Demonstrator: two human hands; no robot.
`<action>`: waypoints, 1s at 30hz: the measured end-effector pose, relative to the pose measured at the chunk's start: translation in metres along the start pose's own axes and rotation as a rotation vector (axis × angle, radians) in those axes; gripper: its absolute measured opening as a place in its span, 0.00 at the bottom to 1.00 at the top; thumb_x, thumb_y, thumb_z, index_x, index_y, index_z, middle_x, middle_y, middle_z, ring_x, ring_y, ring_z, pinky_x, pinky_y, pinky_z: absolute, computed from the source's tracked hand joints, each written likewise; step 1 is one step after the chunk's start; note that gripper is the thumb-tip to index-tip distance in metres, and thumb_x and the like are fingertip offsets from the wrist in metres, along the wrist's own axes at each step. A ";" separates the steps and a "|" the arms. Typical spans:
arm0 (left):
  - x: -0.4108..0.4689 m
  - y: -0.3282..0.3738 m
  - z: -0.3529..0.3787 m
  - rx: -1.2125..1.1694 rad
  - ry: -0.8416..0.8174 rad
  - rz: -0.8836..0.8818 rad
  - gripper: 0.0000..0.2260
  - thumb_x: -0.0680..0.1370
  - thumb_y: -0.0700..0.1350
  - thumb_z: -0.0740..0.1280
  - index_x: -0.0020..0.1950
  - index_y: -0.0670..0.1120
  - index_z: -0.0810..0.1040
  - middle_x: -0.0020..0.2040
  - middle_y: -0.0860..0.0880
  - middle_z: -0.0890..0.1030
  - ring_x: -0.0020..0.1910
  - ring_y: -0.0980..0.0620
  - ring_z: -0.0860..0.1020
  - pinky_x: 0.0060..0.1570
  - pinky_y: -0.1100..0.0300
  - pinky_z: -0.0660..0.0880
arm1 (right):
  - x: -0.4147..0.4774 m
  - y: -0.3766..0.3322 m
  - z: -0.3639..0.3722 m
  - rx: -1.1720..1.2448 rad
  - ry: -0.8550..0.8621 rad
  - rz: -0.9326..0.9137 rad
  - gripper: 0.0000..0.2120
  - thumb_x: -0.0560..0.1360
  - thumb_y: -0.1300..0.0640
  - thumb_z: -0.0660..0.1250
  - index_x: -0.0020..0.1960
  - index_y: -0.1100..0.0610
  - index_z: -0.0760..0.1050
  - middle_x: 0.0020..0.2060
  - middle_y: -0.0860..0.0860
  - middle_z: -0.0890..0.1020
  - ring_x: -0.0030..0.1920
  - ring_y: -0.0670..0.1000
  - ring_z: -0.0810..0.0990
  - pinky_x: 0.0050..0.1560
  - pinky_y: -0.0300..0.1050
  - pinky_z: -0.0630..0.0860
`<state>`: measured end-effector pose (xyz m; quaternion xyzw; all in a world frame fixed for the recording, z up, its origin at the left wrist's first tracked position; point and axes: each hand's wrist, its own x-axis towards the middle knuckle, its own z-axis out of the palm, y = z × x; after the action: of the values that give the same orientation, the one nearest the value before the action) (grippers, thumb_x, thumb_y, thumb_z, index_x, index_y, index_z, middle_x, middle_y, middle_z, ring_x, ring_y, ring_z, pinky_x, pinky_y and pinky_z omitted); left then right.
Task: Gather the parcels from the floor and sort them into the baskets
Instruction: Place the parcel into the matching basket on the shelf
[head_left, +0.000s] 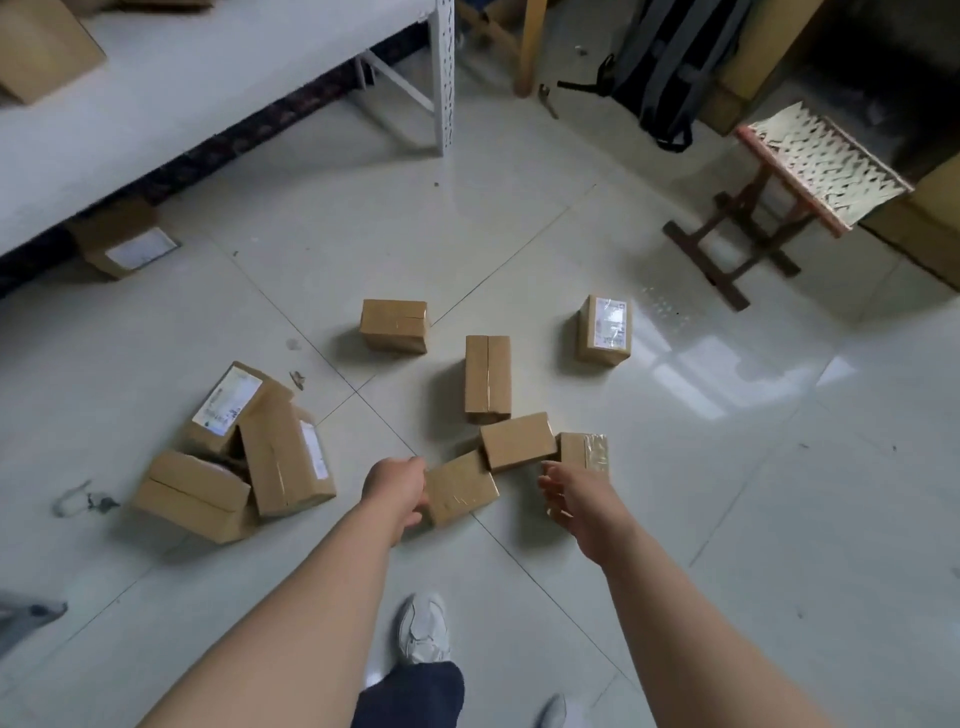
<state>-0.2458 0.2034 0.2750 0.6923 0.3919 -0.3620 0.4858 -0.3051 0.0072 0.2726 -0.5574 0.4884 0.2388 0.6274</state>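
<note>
The left hand (397, 488) sits against a small brown cardboard parcel (462, 491) on the white tiled floor (727, 493); whether its fingers grip, I cannot tell. The right hand (571, 501) has its fingers spread, holding nothing. A second brown parcel (517, 441) seems to overlap the first, so lifting could topple that one.

- A plain parcel (395, 326) lies flat on the floor, with tape across its top.
- A long parcel (487, 378) lies near it, taped seam up.
- A labelled parcel (605, 330) sits apart to the right, white label up.
- A tilted parcel (517, 441) rests across a near parcel (462, 491) and a small parcel (584, 452).
- On the left, a leaning parcel (228, 400) and a propped parcel (285, 457), both labelled, touch a low parcel (192, 493).
- A far parcel (124, 249) sits half under a shelf (208, 93).
</note>
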 end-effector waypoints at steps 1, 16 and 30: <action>0.027 -0.009 0.009 -0.006 0.017 -0.017 0.07 0.77 0.41 0.57 0.41 0.41 0.70 0.36 0.45 0.70 0.32 0.48 0.69 0.40 0.50 0.76 | 0.030 0.010 0.004 -0.015 -0.004 -0.011 0.07 0.76 0.58 0.63 0.40 0.56 0.76 0.36 0.52 0.73 0.36 0.50 0.67 0.39 0.46 0.65; 0.275 -0.118 0.082 -0.177 0.087 -0.115 0.07 0.80 0.42 0.57 0.47 0.42 0.73 0.43 0.45 0.75 0.39 0.46 0.73 0.42 0.58 0.70 | 0.292 0.139 0.069 -0.269 -0.053 -0.010 0.10 0.79 0.65 0.54 0.41 0.57 0.67 0.35 0.51 0.66 0.33 0.47 0.62 0.33 0.38 0.61; 0.255 -0.089 0.057 -0.016 0.650 0.222 0.15 0.78 0.49 0.56 0.38 0.41 0.75 0.45 0.39 0.80 0.44 0.39 0.77 0.49 0.51 0.75 | 0.263 0.105 0.070 -0.063 -0.110 -0.401 0.13 0.76 0.57 0.65 0.44 0.67 0.82 0.33 0.58 0.79 0.36 0.47 0.72 0.37 0.40 0.66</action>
<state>-0.2221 0.2174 0.0003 0.8062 0.4512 -0.0643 0.3773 -0.2619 0.0361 -0.0142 -0.6489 0.3249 0.1543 0.6705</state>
